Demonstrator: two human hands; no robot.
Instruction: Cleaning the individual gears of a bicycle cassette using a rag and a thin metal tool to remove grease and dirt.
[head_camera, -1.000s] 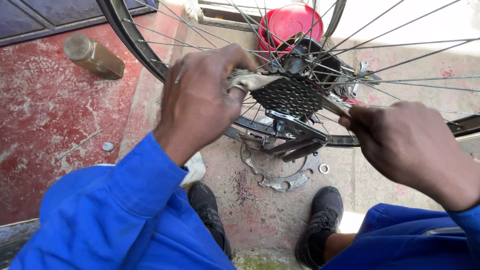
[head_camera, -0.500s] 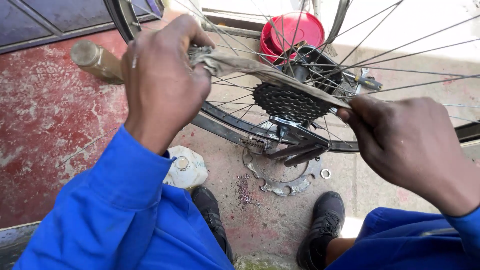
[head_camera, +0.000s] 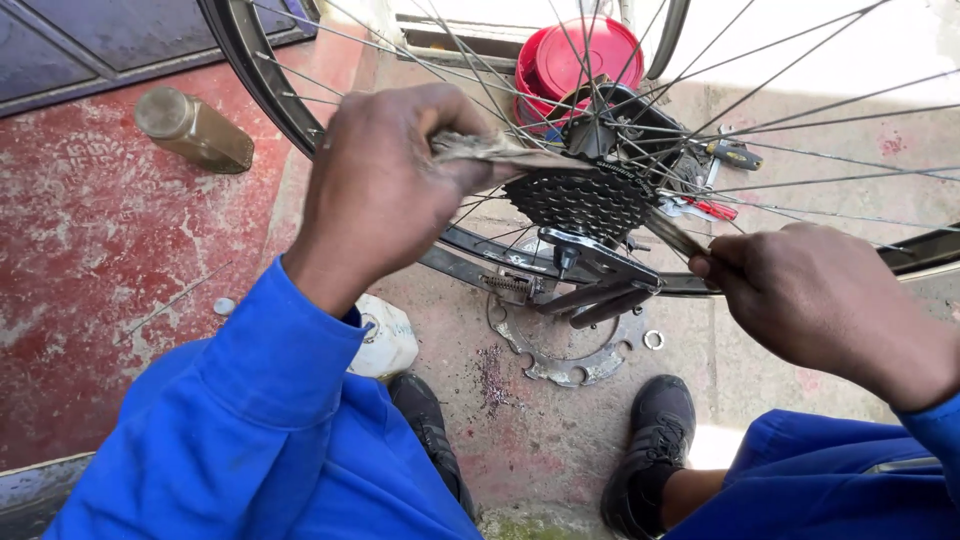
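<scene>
A bicycle wheel (head_camera: 250, 70) stands upright in front of me, its dark toothed cassette (head_camera: 575, 205) facing me. A dirty cloth strip (head_camera: 490, 152) runs across the cassette from one hand to the other. My left hand (head_camera: 385, 185) grips the strip's upper left end, close beside the cogs. My right hand (head_camera: 810, 295) pinches the lower right end, just right of the cassette. The strip's middle is hidden among the cogs and spokes.
On the ground under the wheel lie a metal toothed ring (head_camera: 560, 350), a small washer (head_camera: 653, 340) and a white rag (head_camera: 385, 335). A red tub (head_camera: 580, 55) and a screwdriver (head_camera: 735, 155) sit behind the spokes. A brown bottle (head_camera: 195, 130) lies at the left. My black shoes (head_camera: 650, 440) are below.
My left hand pulled the strip up and to the left, away from the cassette, then came back right toward it. My right hand stayed almost in place.
</scene>
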